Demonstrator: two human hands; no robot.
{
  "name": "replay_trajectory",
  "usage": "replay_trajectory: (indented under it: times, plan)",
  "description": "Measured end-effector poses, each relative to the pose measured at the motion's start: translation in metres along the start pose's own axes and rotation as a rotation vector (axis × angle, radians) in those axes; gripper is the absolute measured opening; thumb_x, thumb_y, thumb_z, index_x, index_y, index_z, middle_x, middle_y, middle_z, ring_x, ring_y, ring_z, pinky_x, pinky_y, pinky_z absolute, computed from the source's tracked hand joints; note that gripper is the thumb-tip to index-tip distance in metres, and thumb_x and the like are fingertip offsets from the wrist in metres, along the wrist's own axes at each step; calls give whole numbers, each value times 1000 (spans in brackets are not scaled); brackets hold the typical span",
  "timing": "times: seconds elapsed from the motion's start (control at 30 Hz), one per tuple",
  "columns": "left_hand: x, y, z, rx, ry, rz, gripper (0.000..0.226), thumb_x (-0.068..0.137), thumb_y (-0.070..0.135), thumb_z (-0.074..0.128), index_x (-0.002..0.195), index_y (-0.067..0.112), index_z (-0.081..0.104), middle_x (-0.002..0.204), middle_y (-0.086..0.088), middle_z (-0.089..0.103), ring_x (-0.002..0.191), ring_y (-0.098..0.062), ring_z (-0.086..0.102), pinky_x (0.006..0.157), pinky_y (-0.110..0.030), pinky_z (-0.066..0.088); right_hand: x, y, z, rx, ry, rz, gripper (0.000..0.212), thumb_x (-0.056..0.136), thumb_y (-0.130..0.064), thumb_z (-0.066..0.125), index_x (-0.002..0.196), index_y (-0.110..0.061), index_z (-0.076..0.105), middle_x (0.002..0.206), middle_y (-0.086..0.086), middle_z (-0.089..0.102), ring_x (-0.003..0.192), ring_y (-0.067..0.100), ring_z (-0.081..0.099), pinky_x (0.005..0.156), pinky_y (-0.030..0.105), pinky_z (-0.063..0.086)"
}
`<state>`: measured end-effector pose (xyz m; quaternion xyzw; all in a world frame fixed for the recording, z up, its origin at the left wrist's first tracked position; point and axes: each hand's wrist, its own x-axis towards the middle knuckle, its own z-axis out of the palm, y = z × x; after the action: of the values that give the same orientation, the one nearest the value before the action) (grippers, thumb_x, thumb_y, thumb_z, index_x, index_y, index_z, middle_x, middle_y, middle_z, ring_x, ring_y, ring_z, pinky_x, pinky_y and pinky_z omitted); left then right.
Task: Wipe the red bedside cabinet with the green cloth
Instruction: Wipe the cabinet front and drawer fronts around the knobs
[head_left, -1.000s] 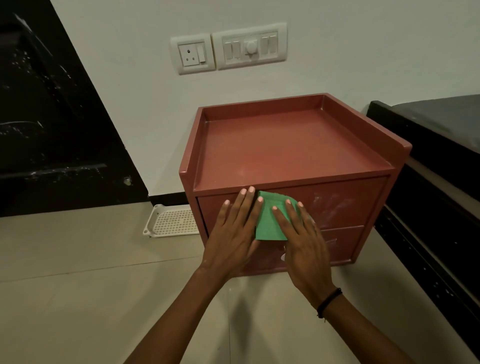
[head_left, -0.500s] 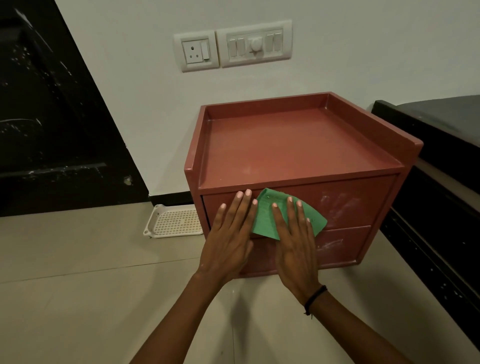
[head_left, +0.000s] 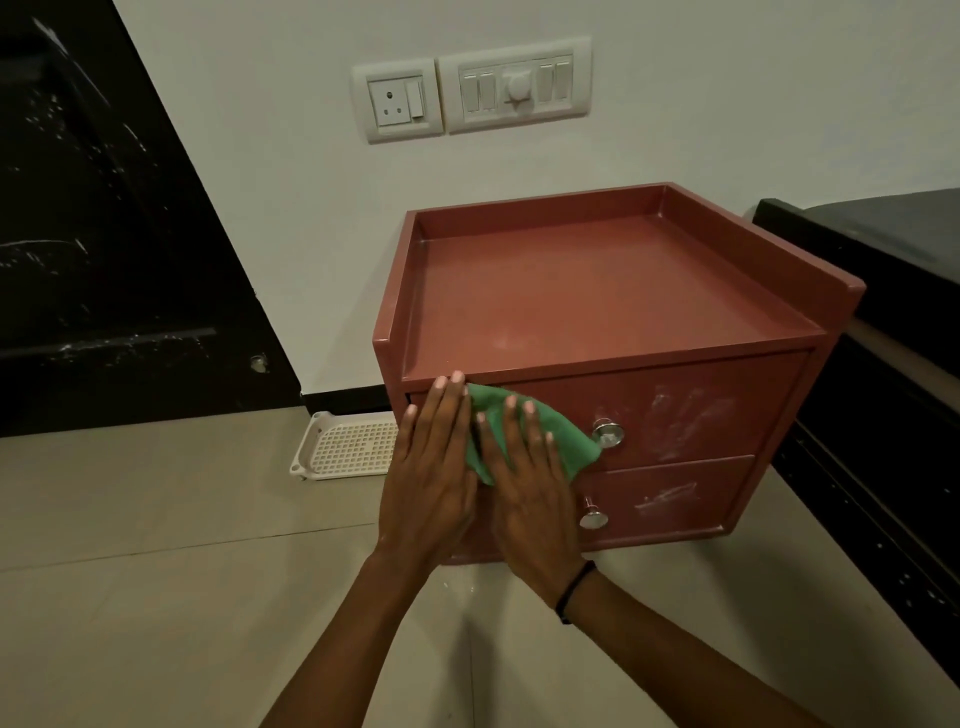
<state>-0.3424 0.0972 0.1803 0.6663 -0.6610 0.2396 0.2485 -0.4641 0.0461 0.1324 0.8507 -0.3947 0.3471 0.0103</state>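
**Both palms flat, cloth working the top drawer**

Pale floor tiles under you, black door panel far left, white wall with a socket plate and a switch plate behind. Down low by the wall lies a white perforated tray, just left of the red bedside cabinet.

Now your left hand: fingers straight and spread, flat on the left end of the top drawer front, fingertips up at the lip, its inner edge over the cloth's left border. Next to it, the green cloth is pinned against the drawer under your right hand, also flat with fingers apart; neither hand is pinching, it's pure palm pressure. The cloth's right corner touches the upper knob. Below sits the lower knob. Further right, white smears mark the top drawer and more streaks the lower one. A dark bed frame closes the right side.

That cloth looks thin, soft and limp; it will bunch and slide, so hold it spread under the whole palm, and expect it to snag on the knob.

Against half a second ago: both hands have travelled left, the cloth is more bunched, and the two knobs, hidden before, are now uncovered.
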Motion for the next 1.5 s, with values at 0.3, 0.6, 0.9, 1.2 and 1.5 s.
replay_trajectory:
  times: [0.3,0.6,0.9,1.2,1.5]
  plan:
    - [-8,-15,-5,-159,71,-57,76,82,12,44,155,9,26,163,-11,26,153,-23,19,125,-44,16,0,20,17,-306,-101,-390,70,96,-18,42,159,-17,13,167,10,5,154,30,3,123,52,16]
    - [-13,-21,27,199,-132,126,72,99,37,48,160,19,15,169,-10,3,156,-26,5,122,-52,19,-24,95,-39,-483,-47,-339,66,95,2,35,158,-9,17,167,11,9,154,31,10,122,53,20]
    - [-11,-22,18,34,-68,138,83,81,0,54,158,13,25,168,-9,11,155,-25,8,123,-51,20,-7,56,-32,-242,48,-64,73,85,5,26,157,-6,19,166,13,10,154,30,1,124,50,9]
    - [-21,-20,23,-80,-14,76,54,89,6,44,143,2,49,145,-19,48,136,-35,44,110,-51,43,-34,61,42,-471,-230,-589,60,93,-12,39,153,-7,32,167,12,6,154,31,4,124,46,4]
    - [3,8,25,-12,-49,160,61,87,7,53,148,7,44,151,-15,42,141,-33,36,118,-53,29,-86,126,-10,-303,-201,9,88,77,8,35,159,-14,13,168,5,1,155,27,3,119,55,22]
